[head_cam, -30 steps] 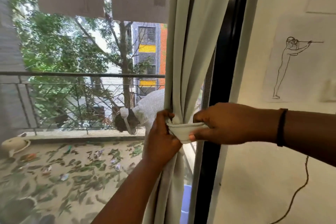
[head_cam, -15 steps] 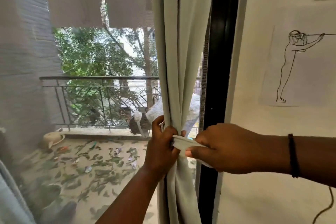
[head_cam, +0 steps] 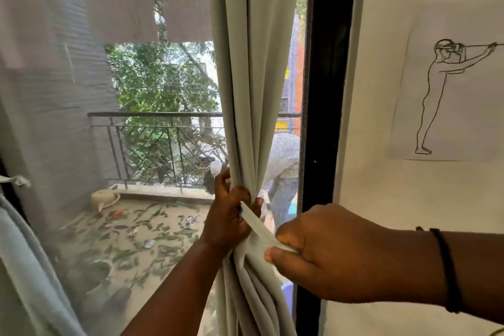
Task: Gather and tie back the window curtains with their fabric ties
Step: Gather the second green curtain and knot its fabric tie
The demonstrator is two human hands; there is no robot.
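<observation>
Right now your left hand [head_cam: 227,219] is wrapped around the gathered curtain [head_cam: 252,90], fingers curled tight on the bunched folds just at the pinch point, a little below centre of the view. Your right hand [head_cam: 327,254], at about four o'clock from it, pinches the free end of the fabric tie [head_cam: 257,229] between thumb and fingers; the strip runs taut from the left hand's fingers down toward the right hand. The two hands sit near each other but do not touch, joined only by the tie.

The curtain hangs straight from twelve o'clock, narrows at your grip, and fans out again toward six. At three o'clock of it stands the black window frame [head_cam: 324,90], then the white wall [head_cam: 381,185] with a line drawing [head_cam: 447,95] of a standing figure. A dark band [head_cam: 447,267] circles your right wrist. At nine o'clock a sheer curtain [head_cam: 49,90] veils the balcony railing [head_cam: 152,114].
</observation>
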